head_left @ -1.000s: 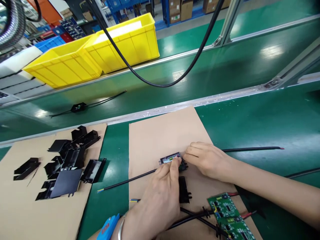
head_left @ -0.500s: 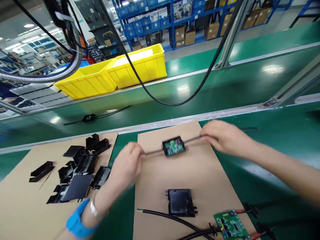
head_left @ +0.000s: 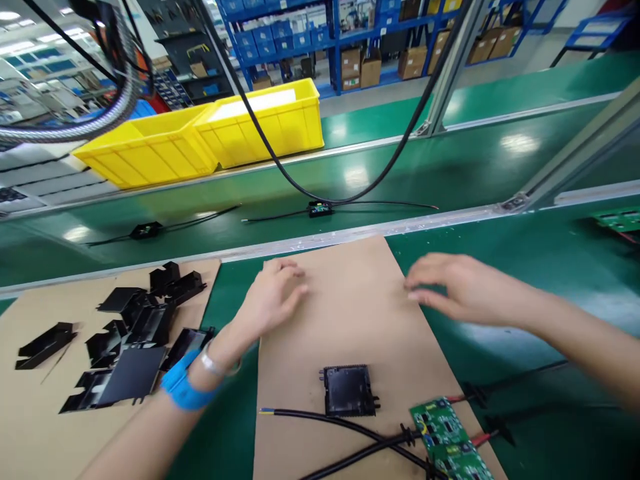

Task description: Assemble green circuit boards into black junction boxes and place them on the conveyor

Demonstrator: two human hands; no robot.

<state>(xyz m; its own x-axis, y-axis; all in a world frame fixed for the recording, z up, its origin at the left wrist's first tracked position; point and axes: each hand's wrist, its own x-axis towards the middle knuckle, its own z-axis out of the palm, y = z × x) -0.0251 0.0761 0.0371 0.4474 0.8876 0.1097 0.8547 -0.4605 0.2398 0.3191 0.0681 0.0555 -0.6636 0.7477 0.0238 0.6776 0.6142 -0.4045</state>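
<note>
Both hands are over the cardboard sheet [head_left: 320, 333] and hold nothing. My left hand [head_left: 275, 293] hovers at its left edge, fingers curved and apart. My right hand [head_left: 445, 287] is by the right edge, with a gap between thumb and fingers. Beyond them, a cased circuit board [head_left: 320, 209] with a cable out of each side lies on the green belt. Nearer me on the cardboard is a black plastic case half [head_left: 349, 391]. Green circuit boards [head_left: 445, 433] with black cables [head_left: 345, 427] lie at the sheet's lower right.
Several black case parts [head_left: 145, 327] are heaped on a second cardboard sheet [head_left: 30, 413] at left. Another cased board [head_left: 146, 231] sits farther left on the belt. Two yellow bins [head_left: 200, 137] stand behind it. A black cable [head_left: 370, 197] loops down in front of me.
The cased board that both hands held by its cables now lies on the green belt beyond the metal rail. Both hands have let go and are apart from it.
</note>
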